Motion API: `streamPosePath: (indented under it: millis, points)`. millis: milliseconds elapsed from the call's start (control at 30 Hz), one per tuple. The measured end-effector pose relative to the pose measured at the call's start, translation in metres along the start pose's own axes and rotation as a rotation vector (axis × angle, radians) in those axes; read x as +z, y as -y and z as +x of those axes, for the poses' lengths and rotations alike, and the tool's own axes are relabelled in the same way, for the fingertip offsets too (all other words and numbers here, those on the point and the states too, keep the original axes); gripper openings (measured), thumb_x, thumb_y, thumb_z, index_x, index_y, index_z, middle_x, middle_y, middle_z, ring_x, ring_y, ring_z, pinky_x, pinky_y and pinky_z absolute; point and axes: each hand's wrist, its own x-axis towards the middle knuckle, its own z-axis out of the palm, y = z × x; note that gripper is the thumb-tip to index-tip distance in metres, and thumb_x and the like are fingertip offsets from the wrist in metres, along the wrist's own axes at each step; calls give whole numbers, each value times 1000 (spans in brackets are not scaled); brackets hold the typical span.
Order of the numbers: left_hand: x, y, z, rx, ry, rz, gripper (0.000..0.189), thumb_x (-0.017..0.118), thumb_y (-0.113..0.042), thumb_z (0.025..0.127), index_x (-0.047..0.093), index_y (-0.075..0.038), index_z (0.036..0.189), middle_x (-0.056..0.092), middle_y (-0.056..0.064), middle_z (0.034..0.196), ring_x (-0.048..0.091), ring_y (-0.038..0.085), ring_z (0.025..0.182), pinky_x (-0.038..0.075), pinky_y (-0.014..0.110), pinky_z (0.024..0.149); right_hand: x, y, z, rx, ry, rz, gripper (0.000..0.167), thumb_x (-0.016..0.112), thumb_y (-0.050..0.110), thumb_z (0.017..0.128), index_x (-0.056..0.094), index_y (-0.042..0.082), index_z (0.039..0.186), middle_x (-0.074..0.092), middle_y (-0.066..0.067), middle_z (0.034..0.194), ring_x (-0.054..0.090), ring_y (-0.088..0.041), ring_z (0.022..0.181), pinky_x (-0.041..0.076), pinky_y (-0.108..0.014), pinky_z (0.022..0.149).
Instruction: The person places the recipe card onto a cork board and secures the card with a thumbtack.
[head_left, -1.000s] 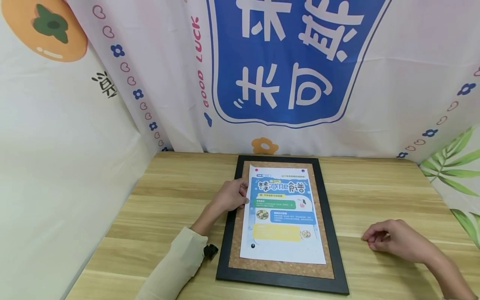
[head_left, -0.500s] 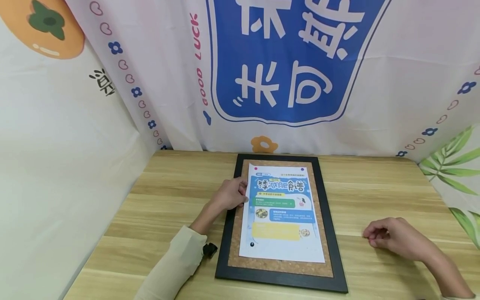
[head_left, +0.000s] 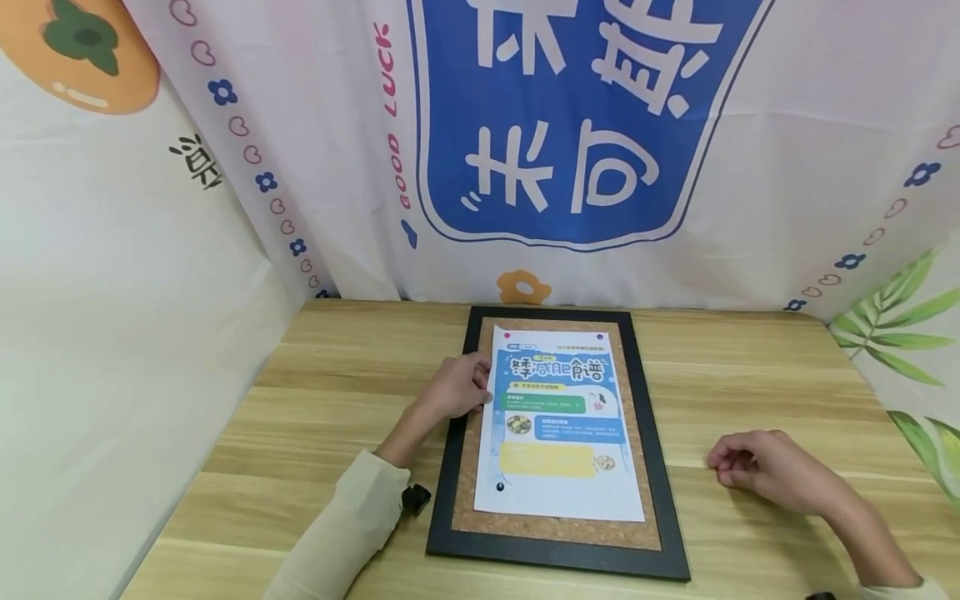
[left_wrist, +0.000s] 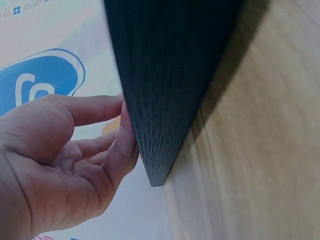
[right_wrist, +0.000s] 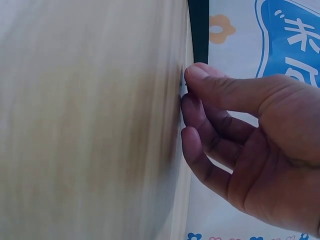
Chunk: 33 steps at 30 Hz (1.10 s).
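Note:
A printed poster (head_left: 558,496) with Chinese text lies on a black-framed cork board (head_left: 555,532). Round pins show at three of its corners: pink (head_left: 507,336), dark blue (head_left: 600,337) and black (head_left: 500,487). At the poster's left edge, my left hand (head_left: 459,385) pinches the paper between thumb and forefinger; the frame's side (left_wrist: 160,90) hides the tips in the left wrist view. Right of the board, low over the table, my right hand (head_left: 772,468) brings thumb and forefinger together. A tiny dark pin-like thing (right_wrist: 185,84) barely shows between them; the rest is hidden.
The board lies on a wood-grain table (head_left: 352,367). A printed cloth (head_left: 337,150) hangs behind the table's far edge, and cloth also covers the left side. Leaf prints (head_left: 900,325) show at the right.
The whole view shifts slightly as the head moves. My left hand stays at the poster's edge. My right hand keeps its pinch and moves slightly, with a little more of its sleeve in view.

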Motion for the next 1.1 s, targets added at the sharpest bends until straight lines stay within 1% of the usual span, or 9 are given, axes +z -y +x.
streamPosePath:
  millis: [100, 300, 467, 633, 800, 1000, 1100]
  points:
    - [0, 0, 0, 5, -3, 0, 50, 76, 2, 96, 60, 0, 143, 68, 11, 97, 69, 18, 68, 58, 25, 62, 0, 1, 1, 20, 4, -2, 14, 83, 9, 91, 77, 17, 101, 71, 18, 88, 60, 7, 79, 55, -21, 68]
    - [0, 0, 0, -6, 3, 4, 50, 77, 1, 96, 60, -1, 144, 68, 10, 97, 68, 18, 68, 57, 25, 62, 0, 2, 1, 42, 8, 9, 15, 82, 7, 91, 78, 17, 101, 72, 16, 88, 61, 6, 78, 56, -21, 68]
    - [0, 0, 0, 0, 0, 12, 50, 77, 1, 96, 60, -1, 143, 68, 9, 96, 68, 18, 67, 56, 25, 61, 0, 5, 2, 22, 10, 16, 15, 81, 7, 92, 78, 18, 100, 73, 16, 90, 63, 6, 80, 57, -21, 69]
    - [0, 0, 0, 7, -4, 7, 50, 77, 1, 96, 60, -1, 143, 68, 9, 95, 68, 18, 67, 56, 25, 61, 1, 9, 4, -1, -2, 1, 13, 81, 11, 93, 78, 22, 100, 75, 16, 94, 63, 7, 83, 57, -22, 71]
    - [0, 0, 0, 13, -3, 4, 51, 77, 1, 96, 60, 0, 143, 68, 10, 95, 68, 18, 67, 56, 25, 61, 0, 15, 8, -2, -14, -11, 12, 81, 14, 94, 78, 24, 99, 76, 16, 94, 62, 7, 83, 57, -22, 70]
    - [-1, 0, 0, 11, -5, 1, 51, 77, 2, 96, 60, -1, 144, 68, 10, 95, 68, 18, 67, 56, 25, 61, -3, 29, 19, 7, -21, -7, 14, 80, 10, 94, 79, 23, 100, 75, 16, 93, 63, 6, 83, 58, -22, 73]
    - [-1, -1, -1, 11, -3, -1, 51, 77, 2, 96, 60, 0, 144, 68, 10, 95, 69, 18, 68, 56, 25, 61, -6, 37, 25, 13, -23, 0, 13, 79, 11, 94, 79, 22, 101, 76, 15, 94, 64, 5, 84, 59, -22, 74]
